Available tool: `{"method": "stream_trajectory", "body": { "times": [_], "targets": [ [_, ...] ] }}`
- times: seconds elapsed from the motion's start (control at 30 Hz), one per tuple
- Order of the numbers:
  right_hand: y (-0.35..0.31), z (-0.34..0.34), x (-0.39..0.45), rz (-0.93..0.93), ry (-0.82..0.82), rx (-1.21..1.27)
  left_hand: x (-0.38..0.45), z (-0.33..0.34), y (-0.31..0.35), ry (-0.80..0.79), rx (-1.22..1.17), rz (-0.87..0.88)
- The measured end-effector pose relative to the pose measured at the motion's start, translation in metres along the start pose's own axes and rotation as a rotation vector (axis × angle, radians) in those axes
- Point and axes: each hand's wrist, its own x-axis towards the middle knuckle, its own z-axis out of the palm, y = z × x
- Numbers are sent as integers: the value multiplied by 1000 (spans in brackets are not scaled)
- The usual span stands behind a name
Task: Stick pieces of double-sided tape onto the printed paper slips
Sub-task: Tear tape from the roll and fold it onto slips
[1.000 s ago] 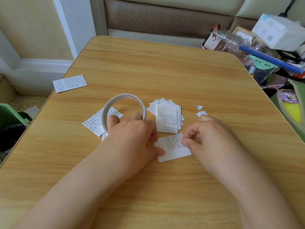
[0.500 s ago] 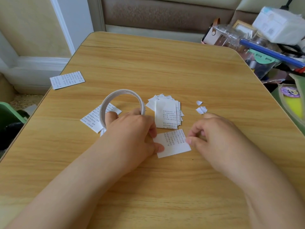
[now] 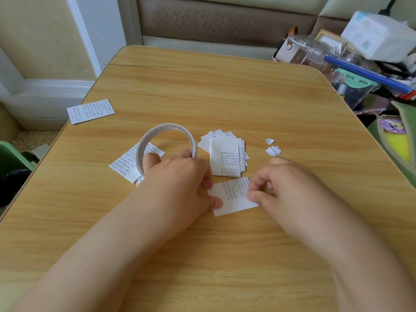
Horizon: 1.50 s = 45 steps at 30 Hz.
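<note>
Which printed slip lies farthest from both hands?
The lone slip at the table's far left edge. The other slips lie beside the tape roll, in the stack, or between the hands.

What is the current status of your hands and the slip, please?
Left hand grips tape roll, thumb on slip. Right hand pinching at slip's edge. Nothing obstructing.

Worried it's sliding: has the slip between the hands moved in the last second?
No. The slip sits just as close to the stack of slips behind it; only the camera shifted.
</note>
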Motion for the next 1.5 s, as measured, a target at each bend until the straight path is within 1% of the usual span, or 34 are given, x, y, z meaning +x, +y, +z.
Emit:
{"method": "stream_trajectory", "body": {
  "times": [0.1,0.23,0.3,0.43,0.7,0.77,0.87,0.9,1.0,1.07,1.1,1.2,1.33,1.43,1.5],
  "targets": [
    [4,-3,-4,32,22,7,-2,-2,-2,-2,23,10],
    [2,-6,-3,28,222,126,-7,-9,-7,-31,89,-16],
    [-1,-6,-1,24,275,162,-11,-14,-13,-39,157,-37],
    [-11,-2,4,13,279,197,-17,-22,-29,40,245,-96],
    [-29,7,11,-48,202,261,-11,-24,-49,198,179,-147],
    [-31,10,12,-76,221,276,-11,-28,-47,245,80,-91],
    [-38,14,13,-161,356,350,-17,-35,-35,371,-293,107],
    [-41,15,13,-205,415,377,-20,-36,-32,378,-410,152],
    [-48,15,11,-313,517,444,-22,-34,-24,309,-734,205],
    [-51,14,10,-375,556,460,-19,-31,-21,243,-959,183],
    [-52,13,9,-405,571,457,-16,-28,-20,216,-1031,165],
    [-53,12,9,-473,600,432,-6,-23,-18,162,-1144,127],
    [-49,12,11,-483,619,385,-5,-22,-16,60,-1273,203],
    [-45,11,11,-447,663,394,-8,-23,-15,27,-1302,259],
    [-43,10,11,-427,719,362,-7,-22,-13,16,-1271,270]
  ]
}}
